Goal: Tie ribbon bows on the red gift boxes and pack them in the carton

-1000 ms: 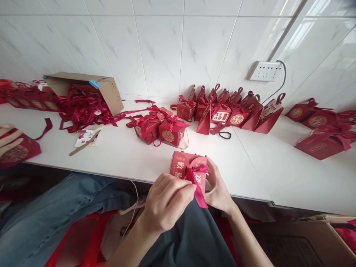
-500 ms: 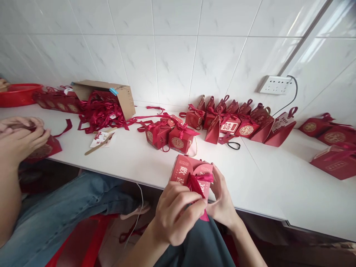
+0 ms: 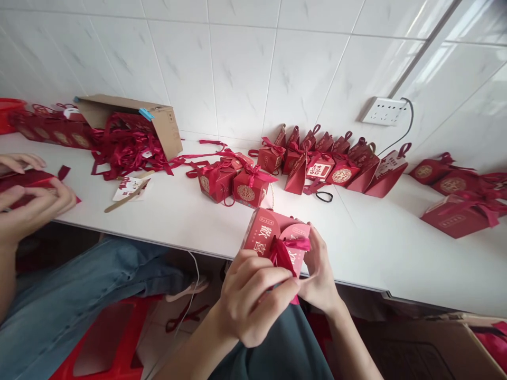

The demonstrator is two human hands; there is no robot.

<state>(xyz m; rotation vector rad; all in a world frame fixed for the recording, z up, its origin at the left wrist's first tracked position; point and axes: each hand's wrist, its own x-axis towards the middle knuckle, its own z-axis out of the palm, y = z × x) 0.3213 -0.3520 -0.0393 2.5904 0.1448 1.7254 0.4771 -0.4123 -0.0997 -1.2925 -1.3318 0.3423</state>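
A red gift box [image 3: 257,232] with pale lettering is held over the table's front edge, above my lap. My left hand [image 3: 253,298] is closed at its near side, thumb and forefinger pinching the dark pink ribbon [image 3: 291,248] tied on top; the fingers cover part of the box. My right hand [image 3: 320,272] wraps round the box's right side and supports it, its thumb near the ribbon's tail. Just beyond, two tied gift boxes [image 3: 247,192] with gold emblems stand side by side on the white table [image 3: 190,224].
Rows of red boxes [image 3: 344,169] line the wall; more boxes [image 3: 455,216] sit at right. A carton [image 3: 168,132] spills ribbons [image 3: 127,142]. Nearby lie a card and wooden stick [image 3: 129,198] and a black loop [image 3: 324,197]. At left, another person's hands [image 3: 35,211] hold a red box.
My view has shifted slightly right and down. My hands keep hold of the box and ribbon, the box tilting a little. The other person's hands have changed position on their box.
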